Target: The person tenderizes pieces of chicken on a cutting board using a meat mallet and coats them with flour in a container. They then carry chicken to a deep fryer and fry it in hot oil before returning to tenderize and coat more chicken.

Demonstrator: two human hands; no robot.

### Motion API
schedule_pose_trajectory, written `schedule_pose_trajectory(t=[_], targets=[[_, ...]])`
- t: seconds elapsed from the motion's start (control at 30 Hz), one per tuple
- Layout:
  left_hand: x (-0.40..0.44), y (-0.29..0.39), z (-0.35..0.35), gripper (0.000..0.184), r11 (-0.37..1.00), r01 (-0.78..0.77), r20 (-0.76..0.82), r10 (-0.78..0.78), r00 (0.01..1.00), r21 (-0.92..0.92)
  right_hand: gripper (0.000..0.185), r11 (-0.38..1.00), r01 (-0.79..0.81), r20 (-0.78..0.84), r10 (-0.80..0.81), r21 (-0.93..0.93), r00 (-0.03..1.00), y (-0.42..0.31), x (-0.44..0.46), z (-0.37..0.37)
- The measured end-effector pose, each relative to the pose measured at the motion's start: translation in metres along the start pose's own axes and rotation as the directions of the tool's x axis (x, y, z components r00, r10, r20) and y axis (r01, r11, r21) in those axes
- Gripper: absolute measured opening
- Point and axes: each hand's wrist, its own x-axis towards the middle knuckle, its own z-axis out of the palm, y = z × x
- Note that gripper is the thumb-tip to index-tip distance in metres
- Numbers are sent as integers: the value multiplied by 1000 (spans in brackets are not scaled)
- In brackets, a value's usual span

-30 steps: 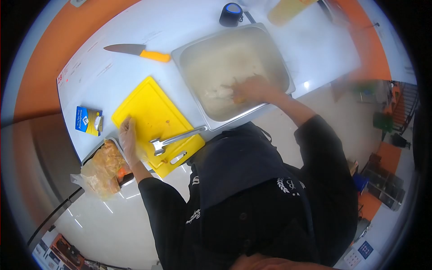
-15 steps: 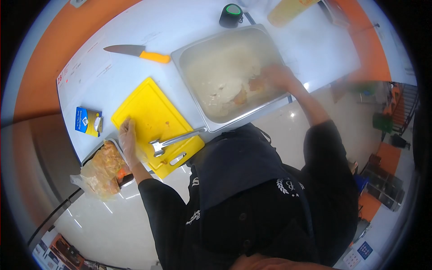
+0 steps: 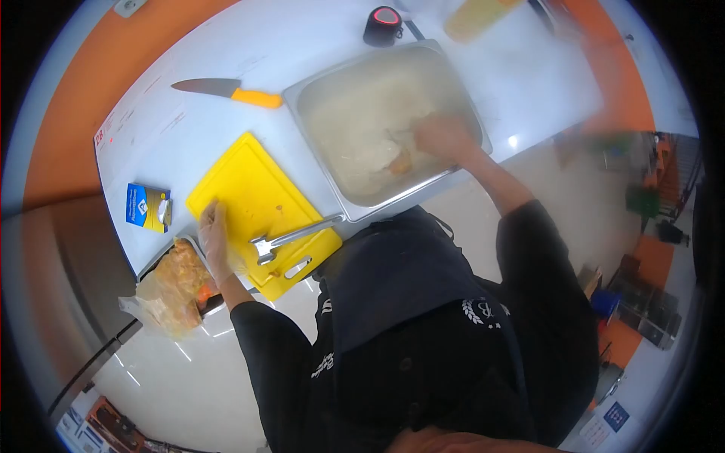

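My left hand [image 3: 215,235], in a clear glove, rests on the left edge of the yellow cutting board [image 3: 260,181]; whether its fingers grip anything is unclear. A metal meat mallet [image 3: 298,232] lies across the board. Inside the deep metal pan [image 3: 343,198] is pale powder [image 3: 355,113]. My right hand [image 3: 445,140] is over the pan's right part, its fingers smeared by motion. Just left of it, an orange-brown piece [image 3: 400,162] sits partly covered in the powder. Below my left hand, a tray holds a plastic bag of yellowish pieces [image 3: 175,283].
A knife with a yellow handle [image 3: 257,98] lies above the board. A blue and yellow box [image 3: 148,207] stands at the left. Behind the pan are a round black device [image 3: 383,27] and a yellowish container [image 3: 479,19].
My right hand has moved left from the pan's right rim, back over the powder. The device's light has turned from blue to green to red. My left hand has stayed put.
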Motion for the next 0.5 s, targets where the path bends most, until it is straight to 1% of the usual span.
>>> schedule_pose_trajectory(t=[0.07, 0.17, 0.27, 0.37, 0.47, 0.5], targets=[[1, -6, -3, 40, 995, -52, 27, 55, 998, -86, 17, 999, 12, -5, -12, 43, 1000, -3, 4, -1], [11, -17, -2, 40, 1000, 5, -5, -5, 1000, 28, 19, 999, 41, 37, -40, -29, 999, -11, -2, -6], [-1, -2, -2, 38, 1000, 15, -22, -15, 1000, 15, 20, 998, -42, 53, 44, -39, 998, -7, 5, -7], [5, -3, -3, 38, 1000, -20, 51, 20, 998, -15, 28, 987, 150, 16, -151, 51, 988, -29, -10, -22], [-2, 8, 2, 37, 1000, 24, -2, -24, 1000, -2, 34, 988, 152, 108, -151, -7, 983, -34, 2, 14], [1, 2, 2, 38, 1000, 6, -1, -6, 1000, 8, 33, 990, 138, 192, -135, -1, 972, -34, 3, 10]])
